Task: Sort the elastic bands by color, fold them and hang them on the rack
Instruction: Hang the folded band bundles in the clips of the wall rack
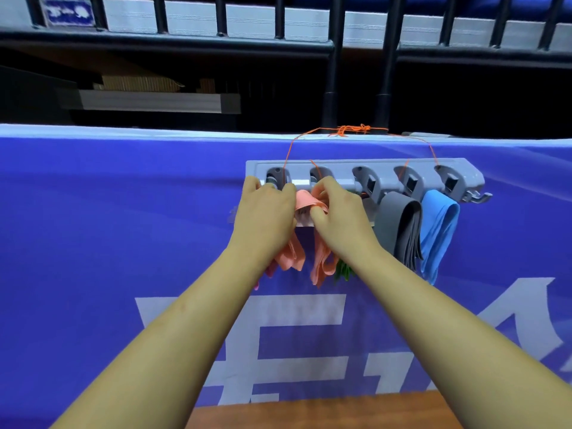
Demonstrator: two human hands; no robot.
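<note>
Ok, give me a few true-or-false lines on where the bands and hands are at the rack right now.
1. Both hands, left hand and right hand, are on the orange band. True.
2. The blue band hangs at the rack's left end. False: it hangs at the right end.
3. The grey band hangs directly left of the blue one. True.
4. The rack is screwed to a wall. False: orange string ties it over a blue banner.

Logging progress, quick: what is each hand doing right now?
Left hand: closed on the peach band at the rack.
Right hand: closed on the same peach band.
</note>
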